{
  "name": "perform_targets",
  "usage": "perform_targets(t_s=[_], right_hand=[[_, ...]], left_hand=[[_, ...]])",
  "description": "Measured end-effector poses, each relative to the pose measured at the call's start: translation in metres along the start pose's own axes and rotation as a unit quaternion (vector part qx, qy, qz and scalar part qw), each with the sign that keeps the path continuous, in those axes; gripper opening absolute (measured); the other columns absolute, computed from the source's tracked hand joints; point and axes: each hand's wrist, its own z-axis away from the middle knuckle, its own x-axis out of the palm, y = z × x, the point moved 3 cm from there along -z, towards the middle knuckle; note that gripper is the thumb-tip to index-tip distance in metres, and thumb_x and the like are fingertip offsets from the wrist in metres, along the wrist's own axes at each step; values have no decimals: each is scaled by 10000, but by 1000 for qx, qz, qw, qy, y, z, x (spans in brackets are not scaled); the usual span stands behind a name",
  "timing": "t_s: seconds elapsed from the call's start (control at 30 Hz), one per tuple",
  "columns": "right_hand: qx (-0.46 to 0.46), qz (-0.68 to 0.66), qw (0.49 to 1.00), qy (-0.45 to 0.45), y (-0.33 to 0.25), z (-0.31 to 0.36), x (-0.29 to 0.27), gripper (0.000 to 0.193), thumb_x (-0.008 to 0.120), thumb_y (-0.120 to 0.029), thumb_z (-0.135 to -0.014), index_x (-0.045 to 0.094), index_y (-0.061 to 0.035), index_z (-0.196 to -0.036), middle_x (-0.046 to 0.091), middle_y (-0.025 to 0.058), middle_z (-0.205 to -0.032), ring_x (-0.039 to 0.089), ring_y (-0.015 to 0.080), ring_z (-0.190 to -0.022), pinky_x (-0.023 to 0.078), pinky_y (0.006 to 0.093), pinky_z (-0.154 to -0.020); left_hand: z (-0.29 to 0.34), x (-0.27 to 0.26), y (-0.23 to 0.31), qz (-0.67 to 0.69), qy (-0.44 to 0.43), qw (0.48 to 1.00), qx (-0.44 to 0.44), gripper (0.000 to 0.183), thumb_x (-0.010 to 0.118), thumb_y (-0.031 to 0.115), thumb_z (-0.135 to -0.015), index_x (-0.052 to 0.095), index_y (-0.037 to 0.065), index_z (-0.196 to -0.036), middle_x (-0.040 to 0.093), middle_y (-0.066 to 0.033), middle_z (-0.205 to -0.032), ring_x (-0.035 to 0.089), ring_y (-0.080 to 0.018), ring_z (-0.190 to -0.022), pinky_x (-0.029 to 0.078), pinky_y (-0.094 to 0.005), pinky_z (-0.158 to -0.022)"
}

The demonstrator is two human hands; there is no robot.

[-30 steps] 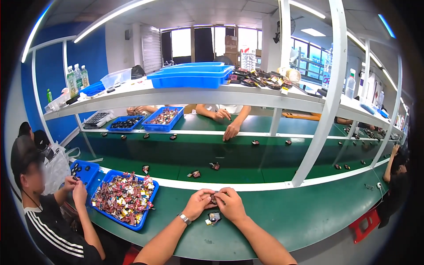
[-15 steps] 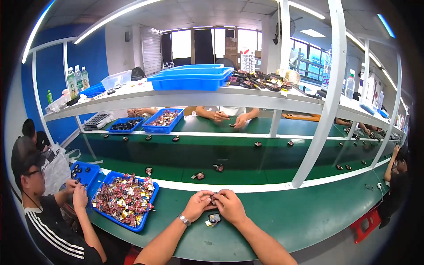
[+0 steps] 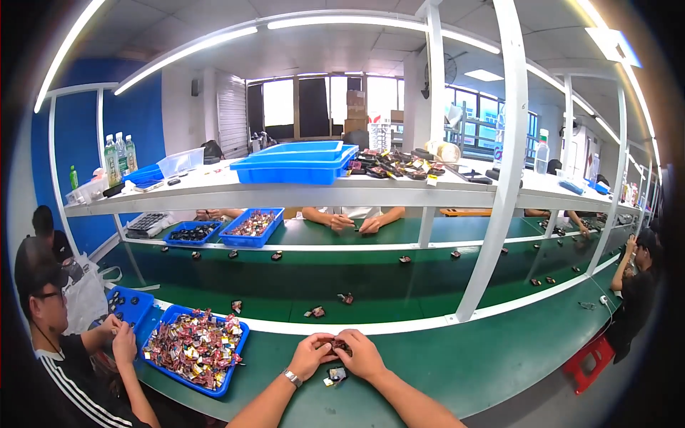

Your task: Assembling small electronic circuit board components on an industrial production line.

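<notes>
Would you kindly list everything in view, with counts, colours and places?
workbench: one, green, foreground
small part: one, dark reddish, held lower centre
loose component: one, grey-yellow, just below it
heaped tray: one, blue, workbench left
dark-parts tray: one, blue, farther left
strip: one, dark green, beyond workbench
far trays: two, blue, beyond strip
shelf: one, white, above strip
stacked trays: at least two, blue, shelf
bottles: several, clear or greenish, shelf
stool: one, red, right
co-workers: several, dark or white clothing, around
watch: one, silver, left wrist
left hand: one, bare, lower centre
right hand: one, bare, alongside

The held piece (image 3: 341, 344) is dark reddish, the worktop (image 3: 457, 371) green, a co-worker's shirt (image 3: 84, 378) black (3 white stripes).
</notes>
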Motion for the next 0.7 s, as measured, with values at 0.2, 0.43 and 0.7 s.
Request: perform_targets(t_s=[0.2, 0.43, 0.7], right_hand=[[187, -169, 967, -41, 20, 5, 5, 287, 713, -71, -823, 625, -6, -1087, 689, 110, -990, 676, 165, -823, 544, 297, -754], [224, -143, 964, -32, 34, -3, -11, 306, 763, -92, -778, 644, -24, -1052, 697, 78, -943, 659, 134, -811, 534, 269, -757], [250, -205, 942, -87, 34, 0, -43, 295, 734, -58, -796, 634, 5, -1066, 698, 66, -931, 653, 114, -803, 529, 262, -753]], left_hand=[[-2, -5, 0, -9, -24, 1000, 1, 336, 525, 1, -942, 474, -24, -1273, 585, -169, -1189, 620, -248, -1067, 570, -391, -893], [-1, -4, 6, 43, -30, 999, -10, 336, 520, 46, -953, 453, -21, -1275, 581, -212, -1213, 621, -308, -1081, 536, -428, -938], [-3, -10, -3, -4, -51, 998, -32, 284, 548, 80, -950, 496, -30, -1207, 611, -198, -1159, 649, -285, -1025, 549, -372, -887]])
